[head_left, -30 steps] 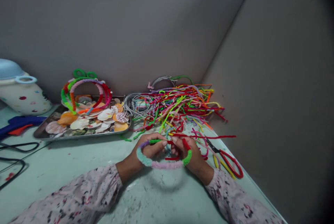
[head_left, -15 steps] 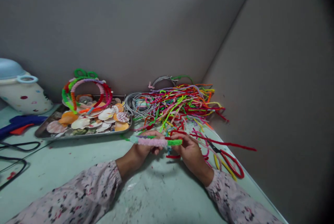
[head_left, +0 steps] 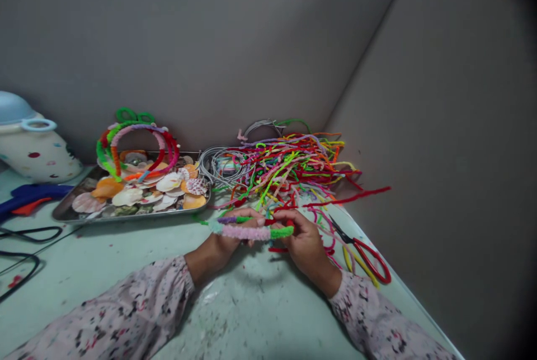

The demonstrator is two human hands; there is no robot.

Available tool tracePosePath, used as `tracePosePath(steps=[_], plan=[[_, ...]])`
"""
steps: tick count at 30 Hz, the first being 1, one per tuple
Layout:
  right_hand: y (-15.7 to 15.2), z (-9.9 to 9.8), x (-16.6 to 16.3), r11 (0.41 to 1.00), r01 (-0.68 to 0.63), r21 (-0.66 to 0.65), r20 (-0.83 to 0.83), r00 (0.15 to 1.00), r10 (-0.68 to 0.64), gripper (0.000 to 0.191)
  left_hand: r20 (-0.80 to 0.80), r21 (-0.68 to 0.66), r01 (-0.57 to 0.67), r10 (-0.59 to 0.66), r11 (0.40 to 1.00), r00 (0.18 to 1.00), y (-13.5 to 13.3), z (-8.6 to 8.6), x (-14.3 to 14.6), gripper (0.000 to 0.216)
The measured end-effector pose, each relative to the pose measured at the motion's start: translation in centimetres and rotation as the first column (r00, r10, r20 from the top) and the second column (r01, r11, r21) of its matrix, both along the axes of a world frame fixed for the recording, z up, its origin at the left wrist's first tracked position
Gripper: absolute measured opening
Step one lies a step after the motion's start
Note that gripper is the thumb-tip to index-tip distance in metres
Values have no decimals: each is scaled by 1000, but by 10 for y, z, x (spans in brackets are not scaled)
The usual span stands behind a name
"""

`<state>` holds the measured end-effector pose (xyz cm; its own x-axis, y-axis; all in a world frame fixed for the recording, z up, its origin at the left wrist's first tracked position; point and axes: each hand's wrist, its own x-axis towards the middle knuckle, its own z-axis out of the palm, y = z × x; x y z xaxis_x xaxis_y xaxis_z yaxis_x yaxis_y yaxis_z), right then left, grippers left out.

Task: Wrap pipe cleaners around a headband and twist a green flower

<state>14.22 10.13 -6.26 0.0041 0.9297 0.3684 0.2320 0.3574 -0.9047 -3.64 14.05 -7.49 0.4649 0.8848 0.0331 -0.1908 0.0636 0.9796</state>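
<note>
With room for moving over near table (head_left: pixel 251 307), holding ring (head_left: pixel 247 232) almost edge-on between left hand (head_left: pixel 229 242) and right hand (head_left: pixel 305 241), long axis left to right.
Closed in a pinch on its far side with both hands, contact part-hidden. Near right table edge, scissors (head_left: pixel 354 242). Past right hand, slanting off rightward, red stem (head_left: pixel 356 197), hold unclear. Farther, tray (head_left: pixel 138 217) ahead-left, pile (head_left: pixel 289 164) ahead, limiting forward room.
</note>
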Motion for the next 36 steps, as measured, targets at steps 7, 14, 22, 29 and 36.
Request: tracePosePath(steps=[7,14,22,29,36], plan=[[-1,1,0,998,23,52,78,997,-27,15,11,-26,6,-6,1000,1000,-1,2,-1,19],[-3,5,-3,997,38,72,128,991,-47,11,36,-138,35,-30,990,999,-5,15,1,21],[-3,6,-2,994,62,93,159,984,-76,11,5,-99,52,-52,994,999,-2,19,2,26],[-4,7,-2,998,63,28,152,986,-66,10,-16,-81,22,-23,996,1000,-2,26,4,31],[-4,7,-2,998,53,-15,139,989,-51,10,-61,-52,5,-8,999,998,-5,28,3,29]])
